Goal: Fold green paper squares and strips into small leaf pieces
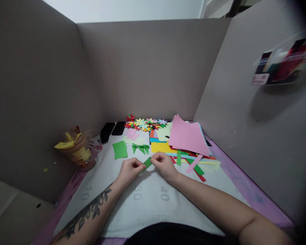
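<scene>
A green slip (147, 163) is held aslant above the white cloth (153, 209), near its middle. Its lower left end is pinched by the left hand (131, 167), and its upper right end is gripped in a like pinch by the right hand (165, 165). Whether the slip is folded cannot be told. Just beyond the left hand, a green square (120, 150) is laid flat, and to its right some folded green pieces (142, 148) are set. Farther off, many-coloured stars (146, 124) are heaped by the back wall (153, 68). To the right, strips (194, 164) are scattered, partly covered by large pink sheets (188, 134). A yellow sheet (159, 147) is seen beyond the right hand. On the left, two black slabs (118, 128) are placed side by side, near a pot (78, 151).
</scene>
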Available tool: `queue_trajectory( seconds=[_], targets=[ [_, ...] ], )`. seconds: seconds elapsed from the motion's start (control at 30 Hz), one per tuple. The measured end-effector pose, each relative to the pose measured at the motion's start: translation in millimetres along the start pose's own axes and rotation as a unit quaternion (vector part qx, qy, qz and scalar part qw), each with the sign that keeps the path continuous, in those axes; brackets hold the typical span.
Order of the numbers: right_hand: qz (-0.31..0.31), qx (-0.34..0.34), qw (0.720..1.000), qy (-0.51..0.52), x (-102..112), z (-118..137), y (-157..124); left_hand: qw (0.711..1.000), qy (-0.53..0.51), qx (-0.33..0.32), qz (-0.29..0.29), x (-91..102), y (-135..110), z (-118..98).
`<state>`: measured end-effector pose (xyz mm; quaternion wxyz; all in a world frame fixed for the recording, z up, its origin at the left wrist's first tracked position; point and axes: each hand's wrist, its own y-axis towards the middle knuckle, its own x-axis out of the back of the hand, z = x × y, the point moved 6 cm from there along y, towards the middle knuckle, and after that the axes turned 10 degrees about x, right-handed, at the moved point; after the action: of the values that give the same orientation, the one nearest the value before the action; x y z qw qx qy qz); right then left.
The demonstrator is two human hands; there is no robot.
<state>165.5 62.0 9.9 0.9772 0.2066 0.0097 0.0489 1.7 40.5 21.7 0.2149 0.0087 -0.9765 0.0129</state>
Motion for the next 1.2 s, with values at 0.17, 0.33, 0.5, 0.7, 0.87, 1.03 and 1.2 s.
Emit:
queue_trajectory(
  seconds=[0.17, 0.33, 0.5, 0.7, 0.87, 1.03, 1.2],
  targets=[
    [-0.001, -0.001, 1.000, 0.005, -1, 0, 0, 1.000, -0.002, 0.003, 0.004, -1.0, -1, -1],
    [-0.002, -0.007, 1.000, 0.002, -2, 2, 0, 1.000, -0.004, 0.001, 0.007, -2.1, 0, 1],
    [-0.004, -0.005, 1.000, 0.009, -2, 2, 0, 1.000, -0.012, -0.003, 0.014, -3.9, 0, 1],
    [-0.009, -0.005, 1.000, 0.012, -3, 5, 0, 1.000, -0.021, 0.000, 0.020, -4.6, 0, 1],
    [-0.002, 0.019, 1.000, -0.017, -2, 8, 1, 1.000, -0.013, -0.005, 0.019, -3.9, 0, -1],
    [0.056, 0.065, 0.993, -0.086, -3, 11, 2, 0.999, -0.026, -0.034, 0.000, -0.6, 1, -3],
    [0.035, 0.060, 0.996, -0.060, 3, 7, 4, 0.998, -0.052, -0.044, 0.007, 0.8, 5, 3]
  ],
)
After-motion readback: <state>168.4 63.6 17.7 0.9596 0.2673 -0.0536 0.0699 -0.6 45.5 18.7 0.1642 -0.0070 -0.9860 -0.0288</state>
